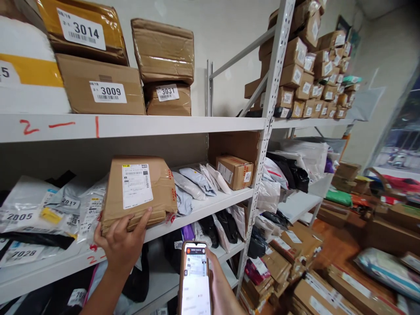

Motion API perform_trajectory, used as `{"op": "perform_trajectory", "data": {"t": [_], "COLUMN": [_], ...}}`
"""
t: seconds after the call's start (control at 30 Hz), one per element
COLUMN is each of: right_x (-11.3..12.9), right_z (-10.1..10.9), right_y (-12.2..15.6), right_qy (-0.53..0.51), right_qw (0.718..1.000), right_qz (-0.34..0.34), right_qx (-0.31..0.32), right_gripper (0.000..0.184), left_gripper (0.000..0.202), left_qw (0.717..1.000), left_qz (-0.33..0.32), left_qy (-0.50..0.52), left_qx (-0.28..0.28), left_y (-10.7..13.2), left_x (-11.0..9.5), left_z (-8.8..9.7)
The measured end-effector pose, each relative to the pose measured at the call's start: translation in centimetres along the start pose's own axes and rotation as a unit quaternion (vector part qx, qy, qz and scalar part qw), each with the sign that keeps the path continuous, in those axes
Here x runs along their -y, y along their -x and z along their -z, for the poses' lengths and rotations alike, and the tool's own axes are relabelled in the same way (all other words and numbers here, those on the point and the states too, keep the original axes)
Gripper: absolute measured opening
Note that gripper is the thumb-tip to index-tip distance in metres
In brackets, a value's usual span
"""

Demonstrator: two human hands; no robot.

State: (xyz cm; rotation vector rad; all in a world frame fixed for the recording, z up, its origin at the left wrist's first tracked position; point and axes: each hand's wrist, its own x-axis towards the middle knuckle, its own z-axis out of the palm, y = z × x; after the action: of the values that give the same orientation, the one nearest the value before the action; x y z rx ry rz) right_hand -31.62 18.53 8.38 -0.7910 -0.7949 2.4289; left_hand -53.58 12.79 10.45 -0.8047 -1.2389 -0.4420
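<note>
Brown, creased cardboard forms the one box (160, 186), tilted at the front of the white shelf (197, 214) and bearing one paper label (137, 187), and the left hand (120, 238) holds it by the lower edge, fingers spread and loosely bent. One flat, slim phone (196, 282) with a lit screen stands upright in the right hand (221, 282), which is curled around its side. Crinkled plastic bags (193, 181) flank the box, one small carton (236, 168) sits toward the shelf's right end, and on the upper shelf (164, 126) four taped parcels (108, 72) stand in two stacks of two.

1 head-worn camera faces nearby shelves (183, 125), angled downward.
</note>
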Motion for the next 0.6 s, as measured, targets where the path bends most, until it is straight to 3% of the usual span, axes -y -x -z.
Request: {"op": "perform_trajectory", "data": {"t": [0.1, 0.17, 0.4, 0.6], "right_x": [0.3, 0.5, -0.4, -1.0], "right_z": [0.1, 0.4, 3.2, 4.5], "right_y": [0.4, 0.8, 1.0, -0.1], "right_qy": [0.006, 0.015, 0.028, 0.083], "right_qw": [0.999, 0.996, 0.981, 0.956], "right_qz": [0.001, -0.005, 0.025, 0.075], "right_qx": [0.054, 0.089, 0.19, 0.271], "right_gripper": [0.074, 0.072, 0.035, 0.068], "left_gripper": [0.07, 0.071, 0.046, 0.053], "left_qw": [1.0, 1.0, 1.0, 1.0], "left_qz": [0.0, -0.002, 0.007, 0.002], "left_qy": [-0.001, -0.002, 0.005, 0.0], "left_qx": [0.005, 0.008, 0.016, -0.003], "left_y": [0.0, 0.1, 0.3, 0.3], "left_x": [0.0, 0.0, 0.0, -0.1], "left_z": [-0.1, -0.1, -0.2, -0.3]}}
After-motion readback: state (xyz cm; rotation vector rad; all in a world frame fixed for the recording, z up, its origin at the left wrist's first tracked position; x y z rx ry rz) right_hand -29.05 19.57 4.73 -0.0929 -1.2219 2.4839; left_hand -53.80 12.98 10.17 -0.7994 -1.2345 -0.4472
